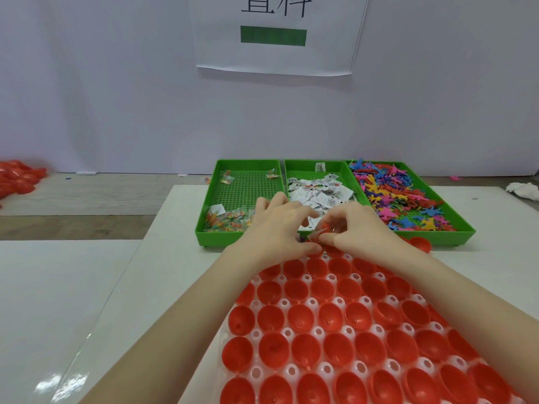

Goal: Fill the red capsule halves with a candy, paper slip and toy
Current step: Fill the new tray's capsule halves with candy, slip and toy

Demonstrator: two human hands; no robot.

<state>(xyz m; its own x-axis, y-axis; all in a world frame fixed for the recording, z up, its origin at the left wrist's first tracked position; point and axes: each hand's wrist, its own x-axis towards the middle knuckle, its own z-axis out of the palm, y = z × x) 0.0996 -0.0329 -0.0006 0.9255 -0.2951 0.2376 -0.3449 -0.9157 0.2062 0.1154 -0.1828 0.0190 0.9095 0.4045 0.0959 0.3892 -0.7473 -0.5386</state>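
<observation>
Hands meet at the far edge of the white holder (256, 371), just near of the green trays. Our left hand (277, 228) has its fingers curled down toward the far row of red capsule halves (329, 316); we cannot tell whether it holds anything, as the fingertips are hidden. Our right hand (355, 225) pinches something small and red-orange between thumb and forefinger, clamped at its edge; whether it is a candy wrapper or a capsule rim we cannot tell.

Supplies, far side, left to right: candy tray (204, 225) with wrapped candies (227, 221) mostly in its near left corner; middle tray (287, 167) with folded paper slips (320, 193); right tray (466, 228) heaped with coloured toys (393, 193). One loose red half (420, 243) lies near the right tray. More red plastic is piled at far left (17, 179).

Capsule halves sit open side up in the holder, row on row; the near ones we see look unfilled.

Handling judgement: halves are thin, light, stiff plastic and probably slick, so press items straight down, not sideways, or a half may tip in its seat. Slips are featherlight; take one by a corner. Toys look soft and tangle-prone; lift one by a limb and shake free. Candies: pinch the wrapper.
</observation>
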